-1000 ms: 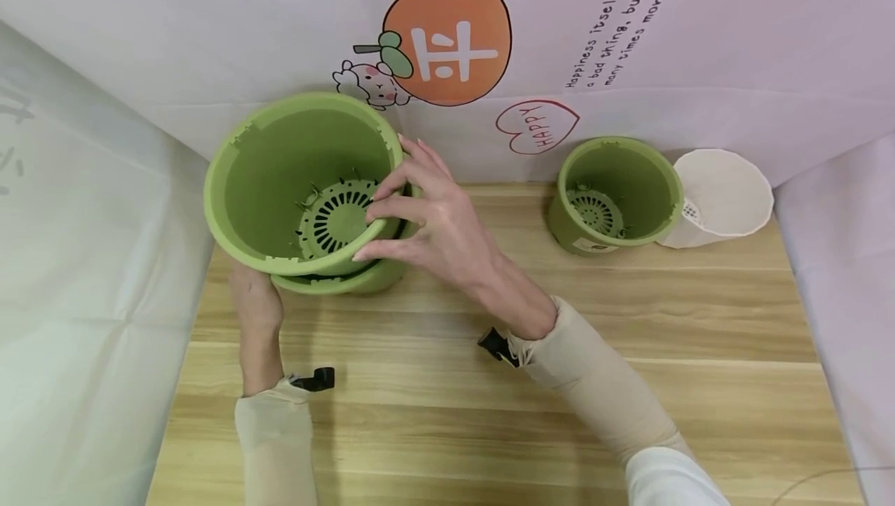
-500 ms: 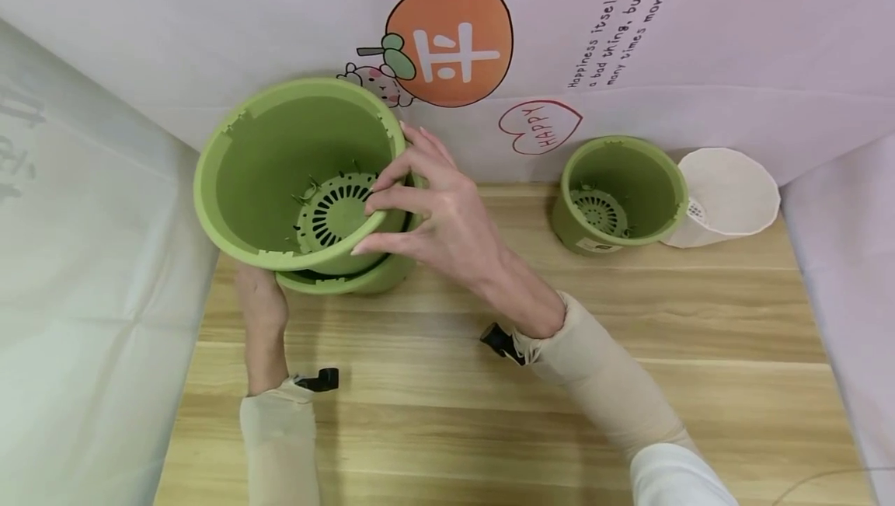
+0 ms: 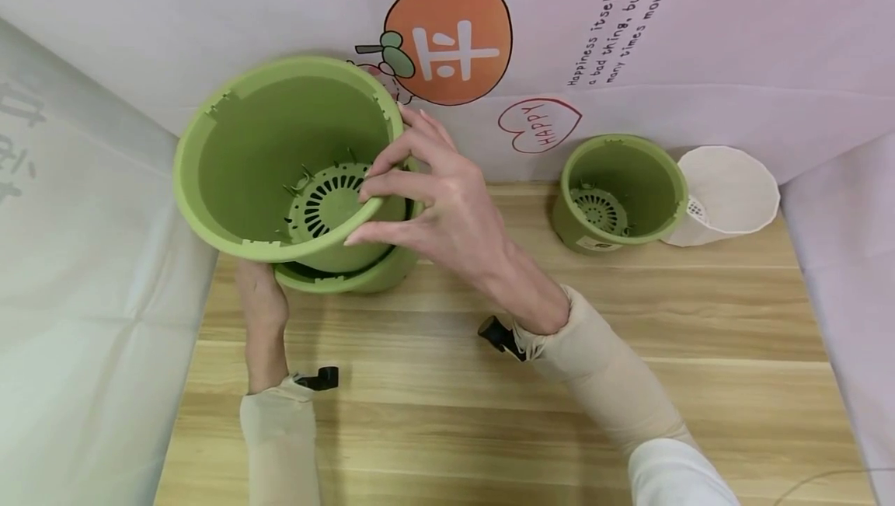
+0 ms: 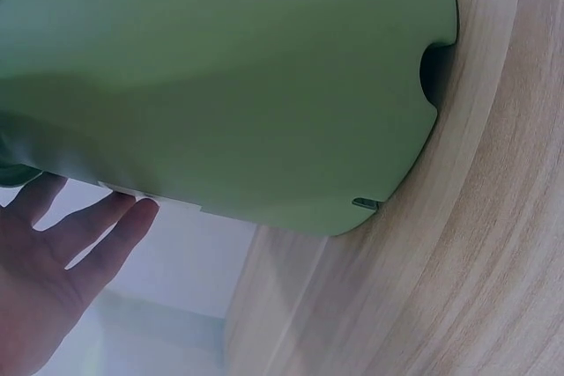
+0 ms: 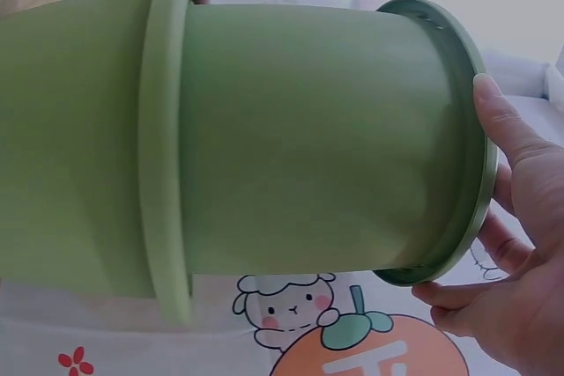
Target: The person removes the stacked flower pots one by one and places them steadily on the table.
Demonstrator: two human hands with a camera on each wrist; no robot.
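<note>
My right hand (image 3: 454, 199) pinches the rim of the upper green flowerpot (image 3: 280, 113), thumb outside and fingertips over the edge. This pot is tilted and sits partly inside the lower green flowerpot (image 3: 363, 280); in the right wrist view much of the upper pot's wall (image 5: 317, 138) stands out above the lower pot's rim (image 5: 163, 143). My left hand (image 3: 262, 296) holds the lower pot at its left side, partly hidden under the upper rim. In the left wrist view its fingers (image 4: 115, 235) lie against the lower pot's outer wall, whose base is on the wooden table.
A smaller green flowerpot (image 3: 594, 238) stands at the back right, beside a white faceted pot (image 3: 730, 191). A printed cloth (image 3: 280, 8) hangs behind the wooden table (image 3: 433, 413), with more cloth along the left and right sides.
The upper flowerpot has risen farther out of the lower one and shifted slightly left, my right hand going with it. My left hand and the lower pot stay nearly in place.
</note>
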